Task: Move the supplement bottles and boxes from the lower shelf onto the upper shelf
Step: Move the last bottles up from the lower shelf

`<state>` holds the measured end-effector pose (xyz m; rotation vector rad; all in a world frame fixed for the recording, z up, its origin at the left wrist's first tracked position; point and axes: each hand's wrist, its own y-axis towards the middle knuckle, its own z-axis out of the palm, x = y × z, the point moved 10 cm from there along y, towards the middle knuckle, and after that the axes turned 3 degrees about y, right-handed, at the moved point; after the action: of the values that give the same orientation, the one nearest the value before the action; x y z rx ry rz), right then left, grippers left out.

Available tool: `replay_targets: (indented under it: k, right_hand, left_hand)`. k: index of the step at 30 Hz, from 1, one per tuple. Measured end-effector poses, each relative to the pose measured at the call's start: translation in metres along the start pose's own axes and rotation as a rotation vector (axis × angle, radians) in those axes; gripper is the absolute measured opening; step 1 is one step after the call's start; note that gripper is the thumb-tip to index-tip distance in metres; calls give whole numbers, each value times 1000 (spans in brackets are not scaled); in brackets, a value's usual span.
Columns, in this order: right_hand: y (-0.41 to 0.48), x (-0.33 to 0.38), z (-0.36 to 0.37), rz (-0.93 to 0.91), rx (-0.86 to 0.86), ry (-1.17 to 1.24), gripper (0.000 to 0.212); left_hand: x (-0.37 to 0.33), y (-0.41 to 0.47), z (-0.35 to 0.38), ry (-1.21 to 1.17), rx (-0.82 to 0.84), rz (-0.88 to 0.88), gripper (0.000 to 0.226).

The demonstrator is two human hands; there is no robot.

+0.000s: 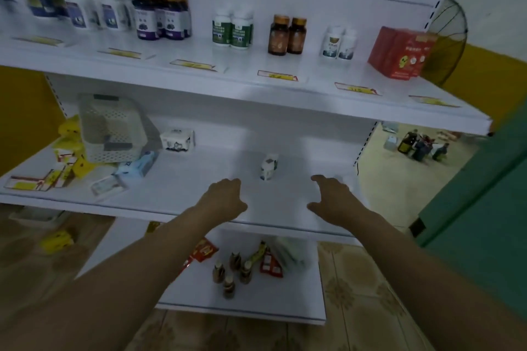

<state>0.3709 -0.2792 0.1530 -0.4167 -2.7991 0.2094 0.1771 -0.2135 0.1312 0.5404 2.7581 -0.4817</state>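
Observation:
A small white box (269,166) stands alone on the lower shelf (199,179). My left hand (225,198) hovers just left of it and my right hand (332,196) just right of it, both empty with fingers loosely bent, neither touching the box. Another white box (177,139) sits further back left. On the upper shelf (256,77) stand purple-labelled dark bottles (161,16), green-labelled white bottles (232,30), two amber bottles (286,35), two small white bottles (339,43) and a red box (400,51).
A white perforated basket (109,128) sits at the lower shelf's left with yellow packets (70,137) and flat boxes (137,167) around it. The bottom shelf (256,302) holds small brown bottles (231,273) and red packets. A fan (447,40) stands right of the shelving.

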Motion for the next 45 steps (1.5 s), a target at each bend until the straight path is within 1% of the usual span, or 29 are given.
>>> replay_targets:
  k: [7, 12, 14, 17, 19, 21, 22, 23, 25, 26, 28, 30, 32, 33, 35, 37, 39, 40, 41, 42, 44, 45]
  right_hand:
    - [123, -17, 51, 10, 93, 54, 58]
    - [209, -15, 66, 1, 104, 30, 60]
    - [241, -12, 75, -22, 88, 8, 65]
    - [284, -4, 84, -85, 10, -24, 70]
    - [309, 4, 90, -134, -12, -22, 74]
    - [330, 9, 99, -175, -7, -16, 76]
    - [339, 10, 103, -187, -1, -2, 74]
    - [347, 9, 108, -190, 9, 26, 67]
    - [356, 5, 114, -178, 4, 110, 50]
    - [356, 3, 113, -176, -25, 140, 44]
    - [353, -1, 108, -160, -79, 148, 39]
    - [345, -8, 100, -132, -92, 174, 44]
    - [333, -12, 86, -93, -72, 293, 51]
    - [325, -13, 78, -74, -60, 350, 51]
    - [312, -12, 61, -38, -17, 477, 46]
    - [294, -7, 52, 7, 88, 657, 47]
    - [275, 1, 44, 37, 171, 858, 64]
    - [268, 7, 39, 32, 192, 945, 68]
    - [259, 18, 33, 3, 218, 1019, 63]
    - [247, 31, 28, -39, 250, 1062, 51]
    - [219, 57, 18, -92, 306, 1074, 27]
    - [204, 67, 13, -105, 315, 1064, 24]
  left_hand:
    - [17, 109, 50, -149, 59, -67, 58]
    - [18, 176, 75, -165, 49, -64, 62]
    - [18, 203, 85, -201, 25, -66, 64]
    - [15, 245, 92, -295, -53, -49, 71]
    - [12, 272, 93, -341, -112, -4, 76]
    - [4, 300, 93, -348, -134, 59, 83]
    - [0, 311, 94, -351, -128, 85, 82]
    - [-4, 321, 96, -355, -117, 111, 77]
    - [-10, 333, 98, -360, -110, 154, 56]
    - [-10, 335, 98, -371, -122, 159, 48]
    - [-5, 335, 98, -426, -137, 134, 44]
    - [3, 329, 94, -489, -128, 84, 46]
    - [11, 315, 82, -506, -120, 30, 47]
    - [14, 307, 75, -505, -114, 12, 46]
    - [20, 288, 58, -522, -80, 2, 40]
    - [24, 265, 46, -617, 2, 2, 33]
    - [27, 236, 34, -769, 95, -8, 31]
    - [29, 221, 26, -842, 120, -13, 30]
    - [29, 206, 16, -899, 136, -15, 31]
    - [30, 192, 6, -941, 143, -16, 33]
    - [33, 163, -14, -1017, 135, -13, 35]
    - [34, 148, -22, -1060, 134, -5, 30]
